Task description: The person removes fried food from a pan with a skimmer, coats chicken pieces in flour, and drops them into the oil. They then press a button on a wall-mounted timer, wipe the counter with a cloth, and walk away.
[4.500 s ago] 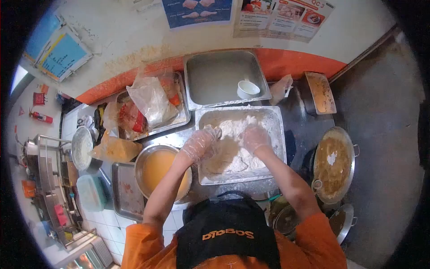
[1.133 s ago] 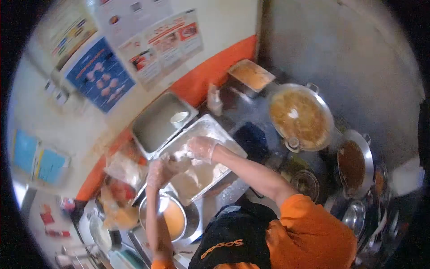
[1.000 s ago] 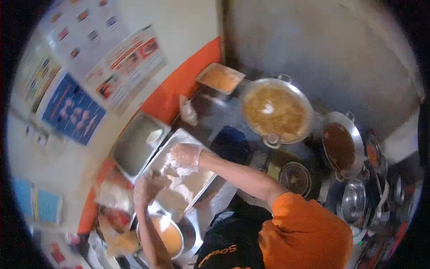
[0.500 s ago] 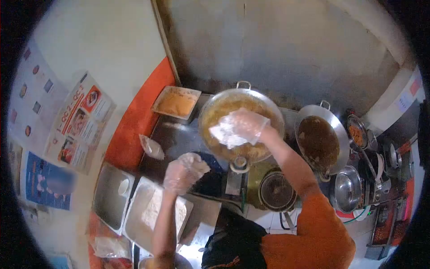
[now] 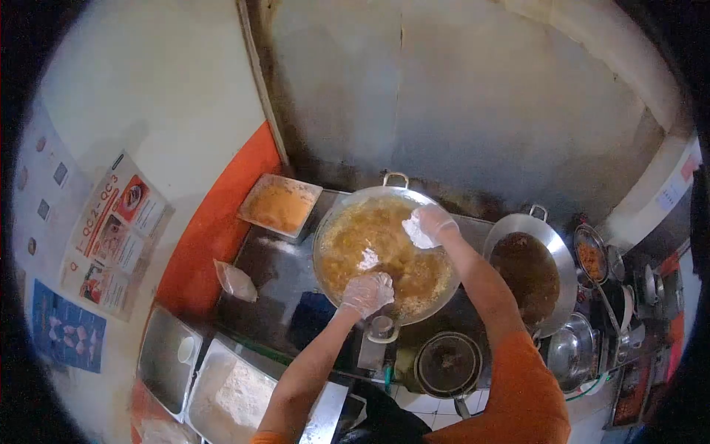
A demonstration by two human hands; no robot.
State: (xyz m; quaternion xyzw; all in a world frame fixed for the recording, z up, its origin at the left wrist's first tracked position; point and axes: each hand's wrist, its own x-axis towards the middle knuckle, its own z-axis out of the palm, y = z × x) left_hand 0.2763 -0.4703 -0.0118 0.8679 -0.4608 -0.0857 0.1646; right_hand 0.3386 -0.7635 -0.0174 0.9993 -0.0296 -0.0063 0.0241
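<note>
A large two-handled wok [image 5: 325,286] holds bubbling yellow-brown oil. My right hand [image 5: 435,223], in a clear plastic glove, is over its right side, closed on a white floury piece [image 5: 418,231]. At the wok's near edge is my left hand [image 5: 369,294], gloved too and with its fingers curled; what it holds, if anything, is hidden. Just beyond its fingers, a white coated piece [image 5: 367,258] shows at the oil's surface.
A second wok [image 5: 566,279] with dark oil stands at the right. Nearer me are a round strainer [image 5: 448,364], a tray of white flour [image 5: 242,394] and an empty-looking metal tray [image 5: 164,361]. An orange-crusted tray [image 5: 280,205] sits at the back left.
My left hand has moved from above the flour tray side to the wok's near edge. My right hand has shifted right over the oil. A white piece now shows in the oil.
</note>
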